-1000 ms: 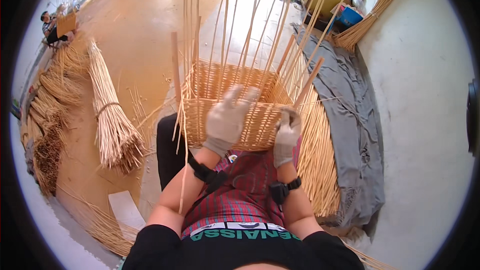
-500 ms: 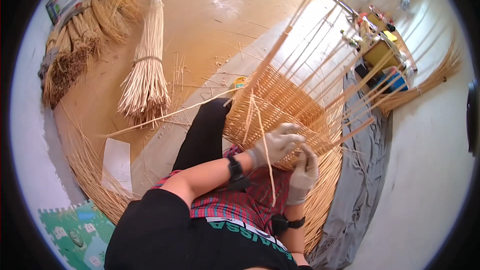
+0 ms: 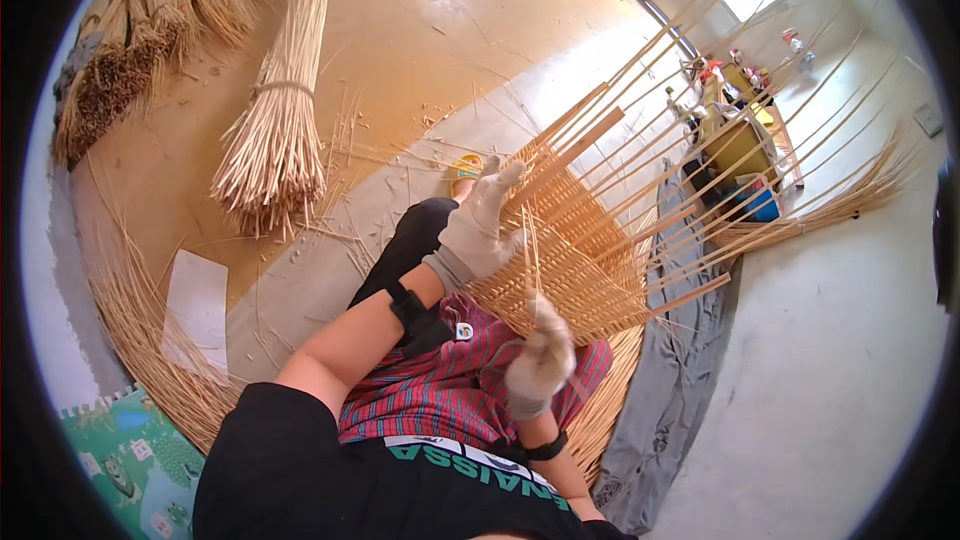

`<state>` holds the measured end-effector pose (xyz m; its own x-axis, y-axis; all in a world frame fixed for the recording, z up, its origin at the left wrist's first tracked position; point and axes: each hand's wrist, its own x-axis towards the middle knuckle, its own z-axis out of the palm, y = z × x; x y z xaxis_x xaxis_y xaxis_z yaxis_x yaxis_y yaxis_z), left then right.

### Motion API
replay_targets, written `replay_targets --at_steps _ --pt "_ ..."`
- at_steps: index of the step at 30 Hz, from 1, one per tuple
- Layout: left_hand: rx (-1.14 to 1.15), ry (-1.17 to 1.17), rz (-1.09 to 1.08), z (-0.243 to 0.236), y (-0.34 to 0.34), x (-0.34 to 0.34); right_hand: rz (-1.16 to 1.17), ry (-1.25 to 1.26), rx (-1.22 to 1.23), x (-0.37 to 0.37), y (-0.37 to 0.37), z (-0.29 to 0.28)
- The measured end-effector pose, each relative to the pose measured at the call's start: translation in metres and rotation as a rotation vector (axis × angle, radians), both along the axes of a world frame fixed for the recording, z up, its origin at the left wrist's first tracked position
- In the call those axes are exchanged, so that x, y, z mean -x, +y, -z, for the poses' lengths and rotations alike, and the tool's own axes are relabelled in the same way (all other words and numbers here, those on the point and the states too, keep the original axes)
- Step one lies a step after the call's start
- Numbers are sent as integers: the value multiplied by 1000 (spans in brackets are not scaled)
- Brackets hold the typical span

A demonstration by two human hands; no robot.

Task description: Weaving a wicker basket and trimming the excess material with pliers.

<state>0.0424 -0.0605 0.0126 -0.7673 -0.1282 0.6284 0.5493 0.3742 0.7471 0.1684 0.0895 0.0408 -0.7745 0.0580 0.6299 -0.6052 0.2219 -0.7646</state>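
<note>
A half-woven wicker basket [image 3: 590,240] rests tilted against my lap, its long upright stakes [image 3: 690,210] fanning out to the upper right. My left hand [image 3: 478,230], in a pale work glove, grips the basket's left corner with fingers pointing up and thumb on the near wall. Along that near wall stands a thin peeled willow rod [image 3: 531,255]. My right hand [image 3: 542,355], gloved too, is closed round the lower end of this rod, a little in front of the weave. Its fingertips are slightly blurred.
A tied bundle of willow rods [image 3: 275,140] stands on the floor ahead left, with more bundles [image 3: 130,50] by the wall. Loose rods [image 3: 140,300] lie at left beside a white board [image 3: 195,310]. Grey cloth [image 3: 660,380] runs along the right; a cluttered low table [image 3: 780,145] stands beyond.
My left hand has moved from the basket's near wall up to its left corner. My right hand has shifted left and now holds the rod. The long rod sticking out leftward is gone from there.
</note>
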Motion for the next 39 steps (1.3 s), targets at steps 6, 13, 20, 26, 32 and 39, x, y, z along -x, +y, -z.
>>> replay_targets --at_steps 6,13,20,26,32,39 --pt "-10 -93 101 39 -7 18 -119 98 -460 42 -80 -40" --pt "-350 -269 194 20 -11 48 310 242 -559 133 -64 -68" --pt "-464 -368 57 19 1 56 384 251 -519 209 -51 -77" --pt "-385 -388 12 23 6 53 430 71 -556 216 -47 -75" --pt "-101 -332 124 19 -3 37 496 -109 -591 209 -37 -68" --pt "-80 -408 266 25 -20 41 149 -251 63 136 -10 -56"
